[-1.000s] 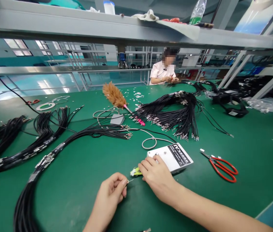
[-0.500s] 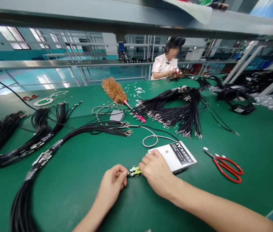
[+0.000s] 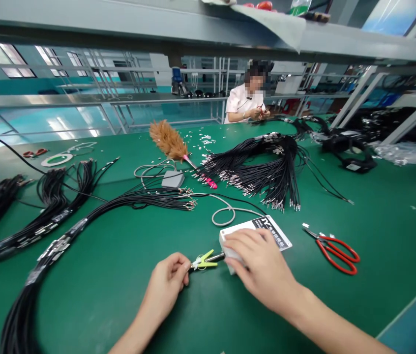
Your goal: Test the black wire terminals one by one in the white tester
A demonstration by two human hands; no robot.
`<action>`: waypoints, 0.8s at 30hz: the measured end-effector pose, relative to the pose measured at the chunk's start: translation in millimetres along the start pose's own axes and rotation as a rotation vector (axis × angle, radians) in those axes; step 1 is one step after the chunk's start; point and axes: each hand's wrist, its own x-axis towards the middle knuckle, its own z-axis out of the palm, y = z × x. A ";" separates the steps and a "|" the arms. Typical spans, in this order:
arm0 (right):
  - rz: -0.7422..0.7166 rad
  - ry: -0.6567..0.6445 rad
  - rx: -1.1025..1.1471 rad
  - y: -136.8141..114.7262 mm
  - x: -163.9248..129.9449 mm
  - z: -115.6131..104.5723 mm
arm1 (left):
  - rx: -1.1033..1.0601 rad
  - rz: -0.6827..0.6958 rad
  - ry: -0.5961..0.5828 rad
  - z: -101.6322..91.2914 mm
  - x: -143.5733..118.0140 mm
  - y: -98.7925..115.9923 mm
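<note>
The left hand (image 3: 171,276) pinches what looks like a wire (image 3: 192,267) at the tip of the clip (image 3: 204,260). The right hand (image 3: 259,258), loosely spread, lies over the box (image 3: 276,237).

Green tabletop (image 3: 93,305) — black cable bundles (image 3: 280,169), brown duster (image 3: 169,141), red-handled scissors (image 3: 321,239), white box (image 3: 271,231)

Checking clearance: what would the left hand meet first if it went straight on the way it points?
The left hand would first meet the yellow-green clip, directly ahead. Beyond, the dark rod and white box seem roughly in line, though depth is unclear.
</note>
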 end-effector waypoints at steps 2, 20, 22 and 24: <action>0.115 0.148 0.036 11.2 -27.5 -6.8 | -0.005 0.004 -0.006 -0.6 0.2 -1.1; -0.002 0.278 -0.051 9.2 -58.7 10.9 | -0.020 -0.024 0.096 -22.1 -7.3 -5.8; -0.044 0.254 -0.043 8.0 -64.7 13.5 | -0.044 -0.021 0.114 -26.7 -8.0 -5.6; -0.069 0.244 -0.007 3.2 -75.2 20.6 | -0.063 0.007 0.164 -37.8 -4.1 -2.3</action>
